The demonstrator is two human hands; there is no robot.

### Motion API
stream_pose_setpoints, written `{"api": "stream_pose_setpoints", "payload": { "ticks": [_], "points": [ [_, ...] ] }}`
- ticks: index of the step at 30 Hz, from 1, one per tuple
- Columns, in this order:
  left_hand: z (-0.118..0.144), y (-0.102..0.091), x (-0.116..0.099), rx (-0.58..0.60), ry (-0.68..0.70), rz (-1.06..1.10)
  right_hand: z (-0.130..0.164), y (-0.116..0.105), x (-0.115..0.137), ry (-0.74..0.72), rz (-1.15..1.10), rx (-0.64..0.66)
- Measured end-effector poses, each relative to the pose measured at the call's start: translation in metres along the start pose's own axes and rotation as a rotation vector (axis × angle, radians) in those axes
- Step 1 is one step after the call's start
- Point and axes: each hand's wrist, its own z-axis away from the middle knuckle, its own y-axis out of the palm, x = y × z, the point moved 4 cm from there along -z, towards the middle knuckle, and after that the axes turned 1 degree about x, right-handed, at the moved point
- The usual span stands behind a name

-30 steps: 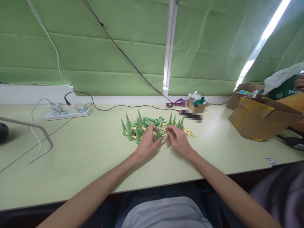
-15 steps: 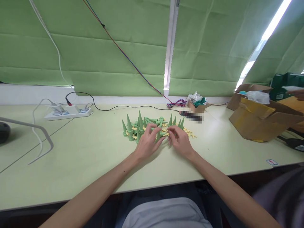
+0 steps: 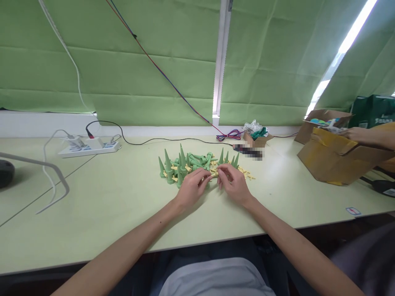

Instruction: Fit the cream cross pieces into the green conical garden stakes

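My left hand (image 3: 191, 187) pinches the left end of a small yellow plastic piece (image 3: 214, 175), just in front of a group of green cones. From the other side, my right hand (image 3: 233, 183) grips the same piece between thumb and fingers. Its exact shape is partly covered by my fingertips. Left of the hands stand several upright green plastic cones (image 3: 168, 166), with yellow pieces at some of them. Behind my fingers, more green cones (image 3: 197, 159) lie on their sides. Loose yellow pieces (image 3: 249, 174) are scattered to the right, near a few more standing cones (image 3: 221, 157).
A power strip (image 3: 89, 148) with cables sits at the left rear. Farther right are a small cardboard box (image 3: 258, 140) and a large one (image 3: 333, 160), where another person's hand (image 3: 354, 134) reaches in. A grey metal bar (image 3: 60, 174) juts in at left.
My left fingers have come down from a raised, spread pose and closed on the yellow piece. My right hand has hardly moved. Another person's arm has reached into the large box.
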Motion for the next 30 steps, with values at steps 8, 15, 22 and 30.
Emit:
{"api": "stream_pose_setpoints", "payload": {
  "ticks": [8,15,22,30],
  "points": [
    [-0.0012,-0.0029,0.0006,-0.064,-0.043,0.033,-0.0013,0.0,0.0028,-0.032,0.119,0.04],
    [-0.0002,0.0002,-0.0005,-0.015,-0.008,0.057,-0.0009,0.0004,0.0006,-0.041,0.159,0.053],
    [-0.0009,0.0013,-0.002,0.038,-0.024,0.061,-0.0014,-0.0001,0.0014,-0.056,0.207,0.044],
    [-0.0005,-0.0032,-0.0032,-0.034,-0.065,0.015,-0.0017,-0.0029,0.0007,-0.069,0.233,-0.043]
  ]
}}
